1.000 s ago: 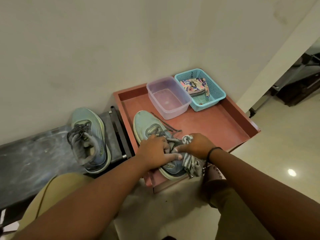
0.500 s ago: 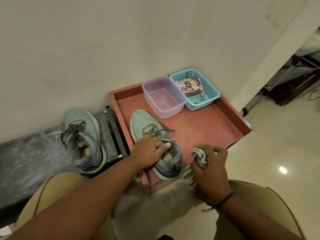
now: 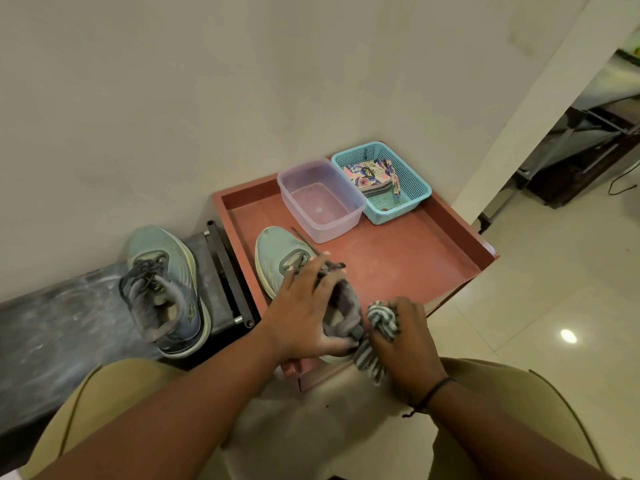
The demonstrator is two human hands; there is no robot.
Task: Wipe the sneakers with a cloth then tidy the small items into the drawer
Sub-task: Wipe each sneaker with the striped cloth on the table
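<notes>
The left hand (image 3: 304,317) is gripping a teal sneaker (image 3: 277,258) around its collar and heel, fingers spread over the laces and thumb wrapped around the back, holding it down near the front left corner of the red tray-top cabinet (image 3: 408,258). The right hand (image 3: 408,344) is clenching a bunched striped cloth (image 3: 381,323) and pressing it against the heel side of that sneaker, at the cabinet's front edge; a tail of the cloth is hanging down past the edge. The second sneaker (image 3: 162,282) is sitting upright on the dark bench (image 3: 52,327) just left of the cabinet, toe pointing toward the wall. At the cabinet's back edge, a clear plastic container (image 3: 322,199) is standing beside a teal mesh basket (image 3: 412,188), which is holding a floral pouch (image 3: 367,171).
</notes>
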